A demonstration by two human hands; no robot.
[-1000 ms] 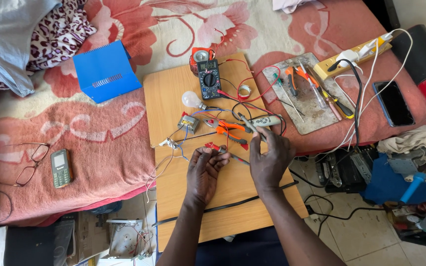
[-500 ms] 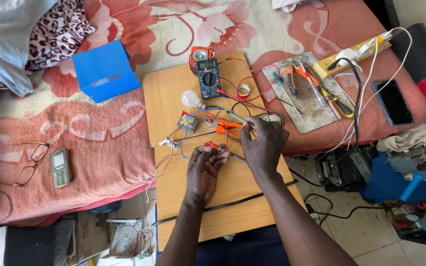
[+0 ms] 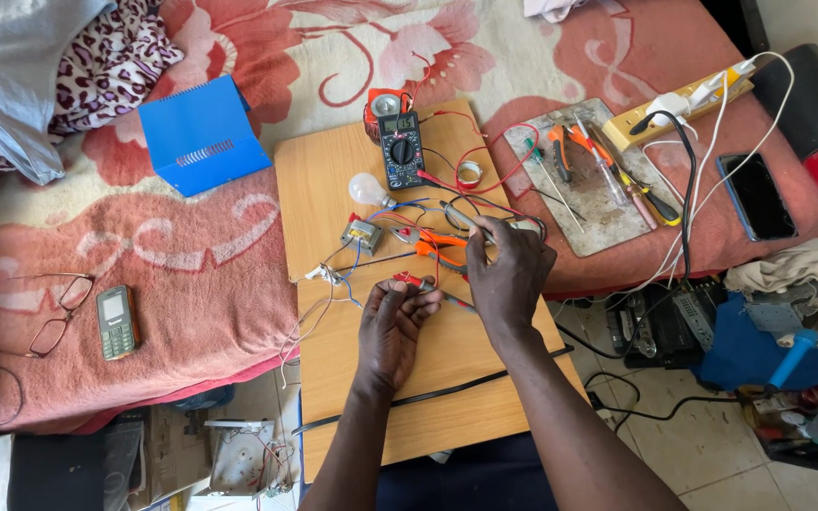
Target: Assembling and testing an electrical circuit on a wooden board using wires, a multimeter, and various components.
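Observation:
My left hand [image 3: 392,326] rests on the wooden board [image 3: 328,161], its fingers pinched on a red probe [image 3: 407,280] whose thin metal tip points right. Just to the right, my right hand [image 3: 511,274] is closed around a soldering iron; its metal shaft [image 3: 461,217] sticks out up and to the left. Orange pliers [image 3: 435,242] lie between the hands and a small transformer [image 3: 362,232]. Red, blue and black wires run to a black multimeter [image 3: 401,149] and a light bulb [image 3: 367,189].
A metal tray [image 3: 560,222] with screwdrivers and cutters sits right of the board, beside a yellow power strip [image 3: 679,106] and a dark phone [image 3: 755,195]. A blue box [image 3: 203,132], glasses [image 3: 57,310] and a small handset [image 3: 115,322] lie on the red blanket at left.
My right hand reached over the soldering iron, closed on it and drew it left toward my left hand. The left hand stayed in place on the red probe.

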